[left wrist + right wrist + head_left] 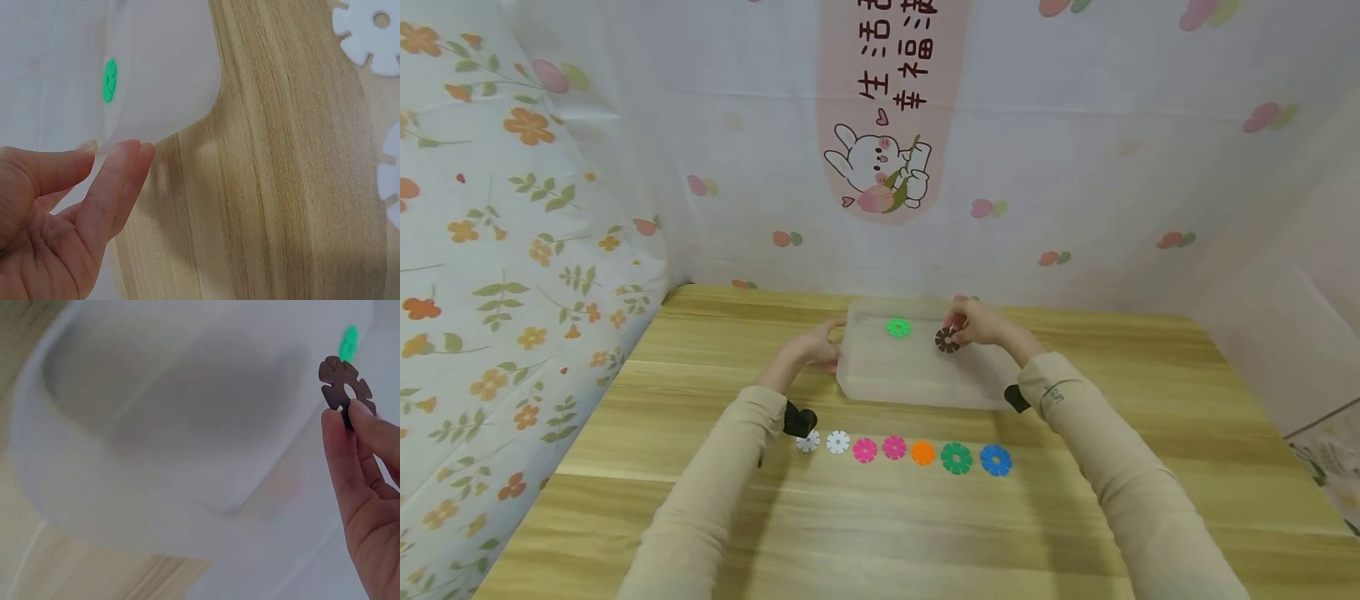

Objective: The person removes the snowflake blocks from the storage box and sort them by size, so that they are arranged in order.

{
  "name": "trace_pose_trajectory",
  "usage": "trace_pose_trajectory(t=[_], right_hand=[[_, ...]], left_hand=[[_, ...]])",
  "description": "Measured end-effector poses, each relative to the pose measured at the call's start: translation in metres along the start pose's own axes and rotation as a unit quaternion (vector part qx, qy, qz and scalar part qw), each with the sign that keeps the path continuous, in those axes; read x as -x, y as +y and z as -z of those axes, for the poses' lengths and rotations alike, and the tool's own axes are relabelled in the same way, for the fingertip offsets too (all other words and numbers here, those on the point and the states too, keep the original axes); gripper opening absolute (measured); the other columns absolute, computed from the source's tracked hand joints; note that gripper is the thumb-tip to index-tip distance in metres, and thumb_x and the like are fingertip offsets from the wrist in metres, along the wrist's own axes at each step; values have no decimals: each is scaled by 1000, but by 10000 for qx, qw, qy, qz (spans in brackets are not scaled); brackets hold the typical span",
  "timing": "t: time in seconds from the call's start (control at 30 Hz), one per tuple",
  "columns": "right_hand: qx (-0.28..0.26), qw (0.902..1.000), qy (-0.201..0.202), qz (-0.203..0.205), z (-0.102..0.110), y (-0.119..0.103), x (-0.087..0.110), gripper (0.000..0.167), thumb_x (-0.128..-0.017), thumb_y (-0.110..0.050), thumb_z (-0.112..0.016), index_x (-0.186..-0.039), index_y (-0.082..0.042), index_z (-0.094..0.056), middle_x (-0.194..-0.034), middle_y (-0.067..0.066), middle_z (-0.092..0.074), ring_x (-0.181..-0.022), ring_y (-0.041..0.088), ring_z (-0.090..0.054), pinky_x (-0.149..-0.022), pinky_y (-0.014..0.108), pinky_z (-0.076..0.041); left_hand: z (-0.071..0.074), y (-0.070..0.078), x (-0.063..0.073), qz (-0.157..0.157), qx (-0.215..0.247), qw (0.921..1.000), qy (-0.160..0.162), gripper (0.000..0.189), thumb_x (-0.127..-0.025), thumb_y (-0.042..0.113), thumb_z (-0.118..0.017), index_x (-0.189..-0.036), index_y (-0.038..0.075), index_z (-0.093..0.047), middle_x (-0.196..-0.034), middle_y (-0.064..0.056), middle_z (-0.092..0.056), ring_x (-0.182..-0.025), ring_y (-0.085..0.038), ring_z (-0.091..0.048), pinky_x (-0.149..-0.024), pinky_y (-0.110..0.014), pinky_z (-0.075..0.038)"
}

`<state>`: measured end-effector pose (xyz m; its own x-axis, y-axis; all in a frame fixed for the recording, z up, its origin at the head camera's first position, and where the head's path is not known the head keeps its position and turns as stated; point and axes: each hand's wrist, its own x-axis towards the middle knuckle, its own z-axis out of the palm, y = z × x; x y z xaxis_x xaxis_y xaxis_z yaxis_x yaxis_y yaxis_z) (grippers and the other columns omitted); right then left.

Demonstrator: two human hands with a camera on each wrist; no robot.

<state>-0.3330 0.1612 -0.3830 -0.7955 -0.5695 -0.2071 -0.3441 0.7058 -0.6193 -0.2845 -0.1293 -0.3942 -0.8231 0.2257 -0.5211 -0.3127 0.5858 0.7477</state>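
A translucent white plastic box (917, 393) stands on the table in the head view. My left hand (816, 344) is at its left end, thumb and fingertips gripping the rim in the left wrist view. Over the box my right hand (980, 323) pinches a dark brown notched disc (334, 394) with a round centre hole, between thumb and fingers. Inside the box lies a bright green notched disc (892, 329), to the left of the brown one.
Nearer on the wooden table (880, 533) runs a row of notched discs: two white (838, 433), two pink (865, 459), one orange disc (916, 452), one dark green disc (956, 470) and one blue disc (996, 472). A printed cloth (737, 217) hangs behind the table.
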Motion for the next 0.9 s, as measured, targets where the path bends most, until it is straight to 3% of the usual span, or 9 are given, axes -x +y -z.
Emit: trace_pose_trajectory(t=[0.07,0.1,0.2,0.3,0.33,0.4,0.47,0.67,0.9], right_hand=[[-257,9989,-29,391,1,18,-4,15,-82,1,-63,-96,3,-60,-85,16,-59,-75,25,-61,-62,30,-56],[-341,9985,-53,435,1,23,-5,15,-82,0,-64,-96,3,-60,-84,15,-58,-74,25,-61,-61,31,-56],[-577,9976,-61,377,3,19,4,17,-81,0,-64,-97,5,-59,-82,14,-55,-74,24,-61,-63,31,-57],[-496,9988,-37,9,6,-5,23,20,-80,6,-62,-98,13,-56,-82,20,-55,-74,28,-61,-66,36,-58],[-510,9987,-12,2,7,-10,30,20,-80,7,-61,-98,14,-56,-82,21,-55,-73,26,-61,-66,36,-58],[-515,9987,0,-6,7,-14,39,20,-81,9,-59,-99,16,-56,-82,21,-57,-71,24,-61,-67,38,-57],[-564,9984,10,-70,8,-13,47,21,-82,8,-58,-101,15,-55,-84,21,-58,-71,22,-61,-70,40,-57],[-694,9971,133,-295,8,-2,68,26,-85,-2,-59,-107,10,-57,-97,23,-60,-81,22,-61,-75,45,-55],[-1155,9918,184,-520,9,12,94,28,-85,-4,-60,-109,10,-57,-95,17,-59,-80,14,-58,-76,40,-55]], left_hand=[[1,-3,-5,12,-69,10000,8,69,-91,-7,-41,-147,20,-13,-120,-23,-51,-87,-23,-61,-76,-34,-57],[3,-11,-17,-117,1,9999,-64,71,-90,-7,-43,-147,22,-13,-115,-23,-53,-84,-22,-62,-72,-33,-57],[4,-17,-25,-168,-46,9998,-115,73,-89,-7,-44,-147,24,-12,-114,-22,-53,-81,-22,-63,-69,-32,-58],[4,-13,-17,-182,-24,9998,-112,73,-88,-8,-44,-148,20,-11,-118,-25,-50,-84,-23,-63,-72,-32,-57],[2,-1,0,-41,-100,9999,-62,72,-89,-9,-43,-148,16,-10,-123,-26,-47,-88,-24,-62,-78,-34,-57],[1,10,19,-40,-123,9999,-66,69,-90,-9,-42,-147,11,-10,-126,-29,-44,-92,-26,-61,-80,-32,-56],[1,13,23,-42,-105,9999,-65,68,-91,-8,-42,-147,10,-9,-128,-29,-42,-94,-27,-61,-78,-31,-56],[1,4,9,-124,-172,9998,-11,69,-91,-6,-43,-148,13,-10,-124,-28,-46,-91,-25,-61,-65,-24,-57],[1,2,5,-169,-119,9998,-50,69,-91,-6,-44,-148,12,-9,-123,-28,-46,-89,-22,-59,-75,-29,-57]])
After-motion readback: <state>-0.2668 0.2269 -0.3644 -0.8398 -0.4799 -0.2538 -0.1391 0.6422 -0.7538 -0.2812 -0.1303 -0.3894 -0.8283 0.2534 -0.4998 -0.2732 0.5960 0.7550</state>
